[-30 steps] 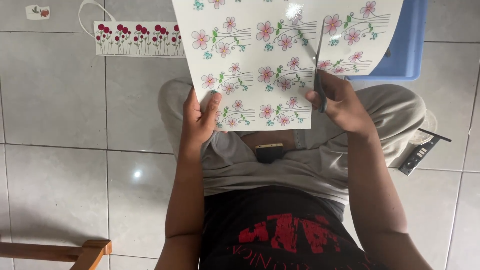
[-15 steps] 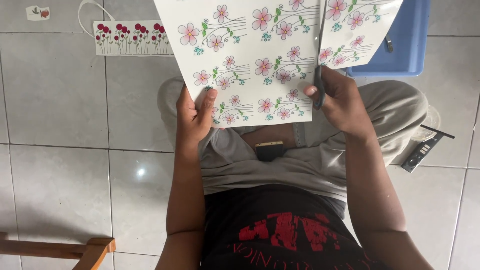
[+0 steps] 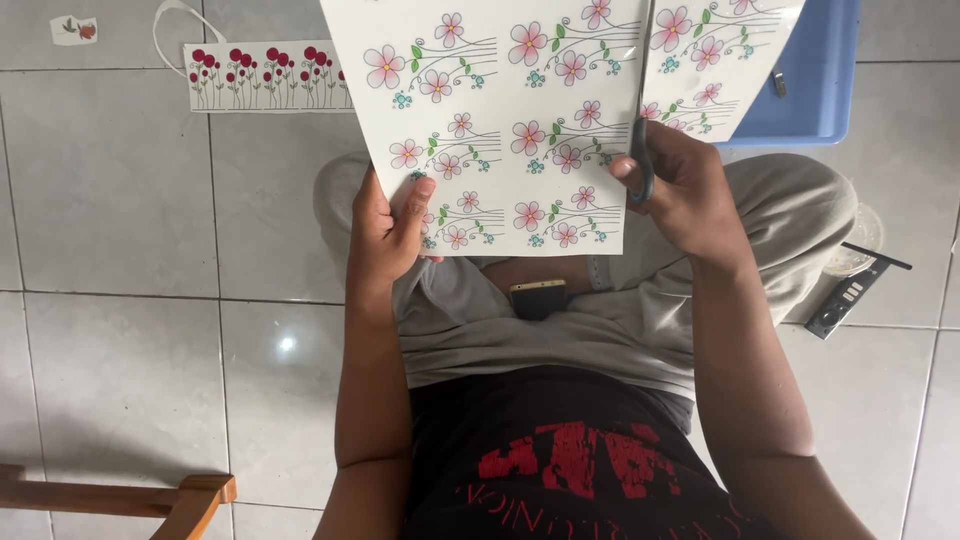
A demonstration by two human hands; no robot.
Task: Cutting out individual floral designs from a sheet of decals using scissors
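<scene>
Tiled floor; left hand pinches floppy flower sheet at near edge, right hand clamps scissors mid-cut.

White sheet with pink flowers, green leaves; red-flowered strip; blue tray; grey tiles.
</scene>
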